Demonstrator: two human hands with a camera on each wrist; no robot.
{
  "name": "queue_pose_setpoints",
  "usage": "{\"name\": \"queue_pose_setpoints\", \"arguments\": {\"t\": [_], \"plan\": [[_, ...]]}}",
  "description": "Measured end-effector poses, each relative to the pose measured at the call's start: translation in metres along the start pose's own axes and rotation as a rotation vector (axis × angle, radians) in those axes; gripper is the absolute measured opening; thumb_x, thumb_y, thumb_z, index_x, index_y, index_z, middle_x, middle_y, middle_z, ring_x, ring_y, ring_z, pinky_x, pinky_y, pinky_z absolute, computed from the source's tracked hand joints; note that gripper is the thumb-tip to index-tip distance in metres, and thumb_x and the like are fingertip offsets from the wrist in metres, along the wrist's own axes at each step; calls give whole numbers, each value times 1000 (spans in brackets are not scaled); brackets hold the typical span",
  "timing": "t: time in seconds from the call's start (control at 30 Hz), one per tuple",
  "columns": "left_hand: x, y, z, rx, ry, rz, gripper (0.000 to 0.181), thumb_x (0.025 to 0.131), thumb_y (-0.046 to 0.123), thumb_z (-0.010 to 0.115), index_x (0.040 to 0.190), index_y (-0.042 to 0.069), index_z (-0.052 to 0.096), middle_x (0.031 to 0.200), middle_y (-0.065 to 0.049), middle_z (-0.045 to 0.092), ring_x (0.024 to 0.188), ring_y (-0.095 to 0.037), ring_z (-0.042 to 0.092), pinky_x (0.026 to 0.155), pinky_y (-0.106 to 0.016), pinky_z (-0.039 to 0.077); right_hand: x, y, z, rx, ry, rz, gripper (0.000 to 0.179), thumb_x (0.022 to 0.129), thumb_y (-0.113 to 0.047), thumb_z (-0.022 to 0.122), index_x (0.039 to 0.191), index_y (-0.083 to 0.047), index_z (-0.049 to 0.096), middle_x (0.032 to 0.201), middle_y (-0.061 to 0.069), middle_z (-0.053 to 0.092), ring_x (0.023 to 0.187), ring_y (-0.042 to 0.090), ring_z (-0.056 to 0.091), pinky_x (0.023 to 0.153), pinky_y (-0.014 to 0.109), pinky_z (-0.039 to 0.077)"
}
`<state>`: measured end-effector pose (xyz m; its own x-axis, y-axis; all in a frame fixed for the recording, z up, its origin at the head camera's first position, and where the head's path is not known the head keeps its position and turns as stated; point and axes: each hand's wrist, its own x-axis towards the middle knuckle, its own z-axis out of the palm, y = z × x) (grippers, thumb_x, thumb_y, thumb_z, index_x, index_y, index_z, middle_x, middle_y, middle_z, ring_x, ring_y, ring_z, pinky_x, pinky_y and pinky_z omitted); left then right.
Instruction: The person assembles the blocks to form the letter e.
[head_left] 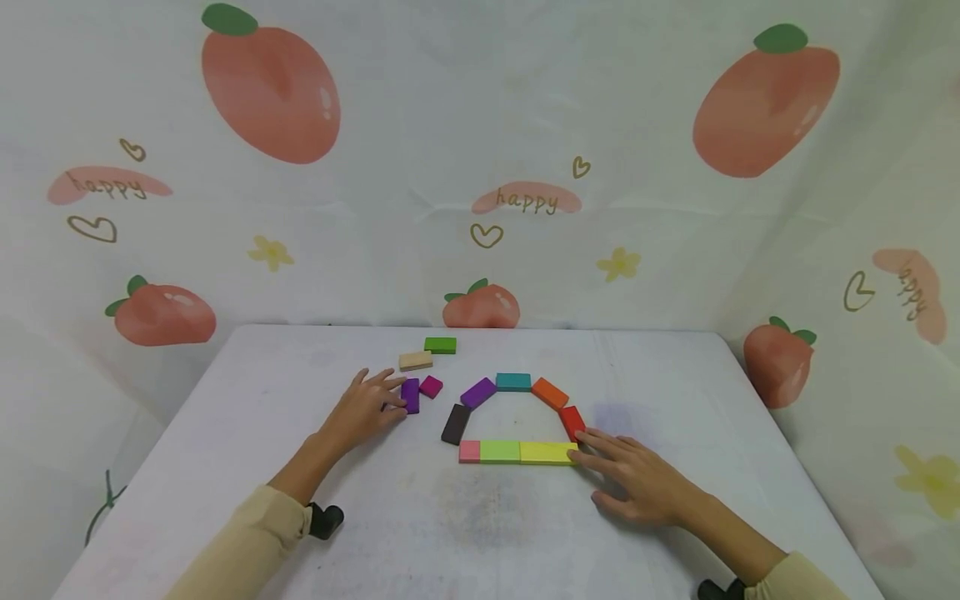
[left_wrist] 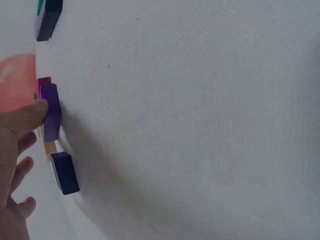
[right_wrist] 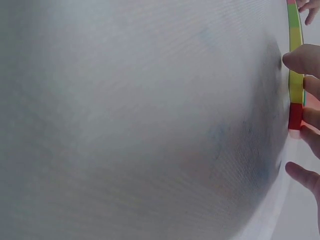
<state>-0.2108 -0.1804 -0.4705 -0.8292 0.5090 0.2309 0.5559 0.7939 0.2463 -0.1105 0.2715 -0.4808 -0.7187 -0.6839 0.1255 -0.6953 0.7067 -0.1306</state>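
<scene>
My left hand (head_left: 366,410) pinches a purple block (head_left: 410,396) between thumb and fingers; the thumb lies against its side in the left wrist view. A magenta cube (head_left: 431,387) sits just right of it, and a dark blue block (left_wrist: 65,173) stands close by, hidden in the head view. On the right, my right hand (head_left: 637,479) has extended fingers at the end of a yellow block (head_left: 549,453) and beside a red block (head_left: 572,423). An arch of black (head_left: 456,424), purple (head_left: 478,393), teal (head_left: 513,382), orange (head_left: 550,393) and red blocks curves above the row.
The bottom row continues left with a light green block (head_left: 499,452) and a pink block (head_left: 469,452). A green block (head_left: 440,345) and a beige block (head_left: 416,361) lie farther back. The white table (head_left: 360,542) meets a fruit-printed cloth (head_left: 390,208) behind.
</scene>
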Motion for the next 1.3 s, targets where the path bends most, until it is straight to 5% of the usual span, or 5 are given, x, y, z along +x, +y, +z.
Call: {"name": "queue_pose_setpoints", "arguments": {"t": [0.37, 1.3], "plan": [[-11, 7, -2, 27, -59, 94, 17, 82, 18, 82, 97, 9, 81, 118, -10, 72, 127, -37, 56, 106, -66, 33, 0, 0, 0, -6, 22, -12, 64, 82, -38, 77, 142, -24, 58, 147, 6, 52, 134, 28, 50, 95, 52, 52], [-39, 32, 2, 1, 11, 255, 15, 78, 17, 85, 91, 12, 82, 112, -8, 73, 112, -27, 65, 99, -52, 49, 0, 0, 1, -7, 27, -19, 63, 83, -38, 75, 142, -24, 58, 147, 6, 52, 133, 27, 50, 95, 52, 52]]}}
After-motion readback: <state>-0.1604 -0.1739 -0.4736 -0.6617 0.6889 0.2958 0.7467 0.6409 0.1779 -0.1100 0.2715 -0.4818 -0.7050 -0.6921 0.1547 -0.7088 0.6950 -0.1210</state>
